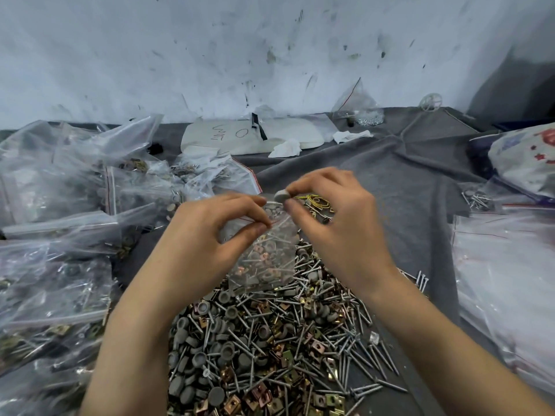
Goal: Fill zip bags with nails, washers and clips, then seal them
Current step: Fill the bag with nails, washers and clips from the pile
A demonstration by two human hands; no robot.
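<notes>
Left hand pinches the zip bag mouth; right hand pinches a grey washer above it.

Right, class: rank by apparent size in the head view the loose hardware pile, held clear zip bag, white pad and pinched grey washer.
Largest first:
Loose pile of nails, washers, clips
Clear plastic zip bag and flat white pad: alike, pad farther, unranked
Round grey washer
</notes>
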